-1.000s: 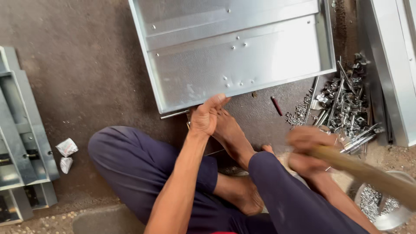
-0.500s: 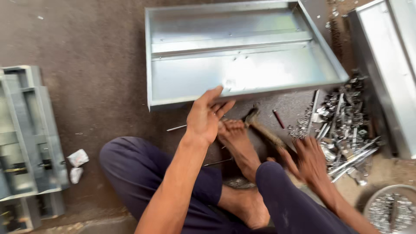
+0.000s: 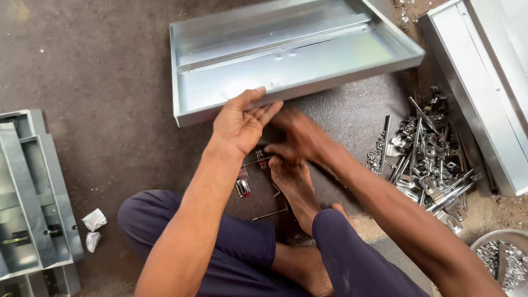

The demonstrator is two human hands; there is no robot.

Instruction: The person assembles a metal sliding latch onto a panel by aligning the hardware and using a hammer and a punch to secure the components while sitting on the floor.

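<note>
Right hand is blurred, fingers curled down toward the floor; can't tell if they pinch anything. Left hand is open, fingers together and extended, tips touching the near edge of the metal tray (tray lies on the floor just ahead of the bare foot). Small metal clip lies beside the left wrist. Pile of metal fittings off to the right, bowl cut off at the corner.

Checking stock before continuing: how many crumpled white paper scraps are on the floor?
2: both white paper scraps lie together left of the person's knee, upper one, lower one. Others may be hidden.
</note>
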